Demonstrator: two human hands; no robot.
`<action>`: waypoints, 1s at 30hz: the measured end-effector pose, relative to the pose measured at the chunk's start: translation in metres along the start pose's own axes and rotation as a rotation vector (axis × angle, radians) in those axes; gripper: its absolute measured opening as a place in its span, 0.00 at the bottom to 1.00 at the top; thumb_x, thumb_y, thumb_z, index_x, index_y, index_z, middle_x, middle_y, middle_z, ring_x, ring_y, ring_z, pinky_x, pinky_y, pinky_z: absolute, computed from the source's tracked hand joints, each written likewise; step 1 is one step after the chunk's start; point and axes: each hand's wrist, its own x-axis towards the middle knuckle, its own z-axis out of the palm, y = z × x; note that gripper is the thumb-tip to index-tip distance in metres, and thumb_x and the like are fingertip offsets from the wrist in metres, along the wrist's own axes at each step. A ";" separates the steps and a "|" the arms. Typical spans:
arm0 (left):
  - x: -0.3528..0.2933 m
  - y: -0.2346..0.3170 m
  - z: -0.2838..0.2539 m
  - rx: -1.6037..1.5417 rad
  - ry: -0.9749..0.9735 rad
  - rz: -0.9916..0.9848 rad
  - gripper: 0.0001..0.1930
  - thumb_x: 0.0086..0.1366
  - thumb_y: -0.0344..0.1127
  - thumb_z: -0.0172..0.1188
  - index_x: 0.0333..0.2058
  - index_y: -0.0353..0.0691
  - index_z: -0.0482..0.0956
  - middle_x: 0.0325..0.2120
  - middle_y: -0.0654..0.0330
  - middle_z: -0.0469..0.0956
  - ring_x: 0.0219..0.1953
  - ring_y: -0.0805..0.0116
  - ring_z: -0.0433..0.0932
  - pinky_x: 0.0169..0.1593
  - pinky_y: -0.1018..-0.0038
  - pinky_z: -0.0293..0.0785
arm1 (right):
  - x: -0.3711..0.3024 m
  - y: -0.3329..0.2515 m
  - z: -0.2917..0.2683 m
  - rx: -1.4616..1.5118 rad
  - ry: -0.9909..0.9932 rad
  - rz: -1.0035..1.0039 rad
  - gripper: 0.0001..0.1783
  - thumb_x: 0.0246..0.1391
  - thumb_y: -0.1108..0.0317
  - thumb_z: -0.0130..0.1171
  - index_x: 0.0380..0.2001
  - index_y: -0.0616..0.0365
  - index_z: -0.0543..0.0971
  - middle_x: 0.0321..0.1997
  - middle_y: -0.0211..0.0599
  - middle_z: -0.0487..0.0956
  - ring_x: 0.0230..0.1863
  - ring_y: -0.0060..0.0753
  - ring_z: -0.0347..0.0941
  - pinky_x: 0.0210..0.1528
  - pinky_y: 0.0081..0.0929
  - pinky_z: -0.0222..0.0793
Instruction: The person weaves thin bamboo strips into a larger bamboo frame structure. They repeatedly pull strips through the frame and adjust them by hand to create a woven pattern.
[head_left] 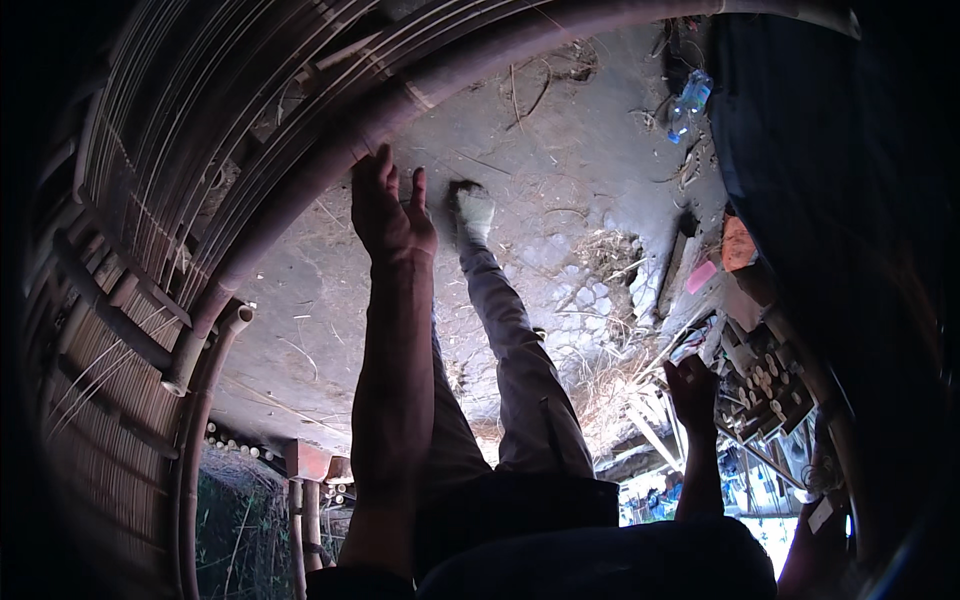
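My left hand (396, 215) reaches out ahead with its fingers apart, palm partly showing. Its fingertips come close to a thick, curved bamboo pole (300, 175); whether they touch it I cannot tell. Thin pale strips (215, 100) run in long lines beyond the pole, like part of a woven bamboo frame. Low on the right, my right hand (692, 388) is raised and closed, mostly in shadow. What it holds, if anything, is hidden.
Cut bamboo pieces (765, 385) are stacked at the right, near a pink piece (702, 277) and an orange bag (738, 244). A plastic bottle (692, 95) lies far right on the dirt floor (570, 150). Slatted bamboo (120, 420) stands at the left.
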 end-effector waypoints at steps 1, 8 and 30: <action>0.002 -0.001 -0.006 0.037 0.032 -0.073 0.19 0.57 0.36 0.63 0.48 0.49 0.73 0.49 0.69 0.68 0.57 0.69 0.61 0.56 0.60 0.63 | -0.012 0.037 0.009 0.025 0.063 0.003 0.11 0.45 0.67 0.65 0.21 0.58 0.73 0.19 0.39 0.75 0.20 0.39 0.74 0.25 0.35 0.67; 0.015 -0.004 -0.035 -0.072 -0.086 -0.194 0.25 0.57 0.35 0.64 0.53 0.47 0.69 0.36 0.68 0.75 0.34 0.75 0.74 0.33 0.76 0.69 | -0.068 0.060 0.050 0.206 0.158 0.055 0.12 0.44 0.66 0.65 0.27 0.58 0.74 0.22 0.35 0.76 0.24 0.35 0.74 0.28 0.32 0.69; -0.116 -0.077 -0.168 1.454 -0.960 0.454 0.25 0.57 0.40 0.60 0.52 0.37 0.69 0.47 0.45 0.70 0.53 0.50 0.67 0.58 0.61 0.61 | 0.207 -0.368 0.103 0.131 0.413 -0.758 0.20 0.52 0.56 0.58 0.45 0.53 0.75 0.43 0.37 0.77 0.47 0.42 0.73 0.49 0.35 0.69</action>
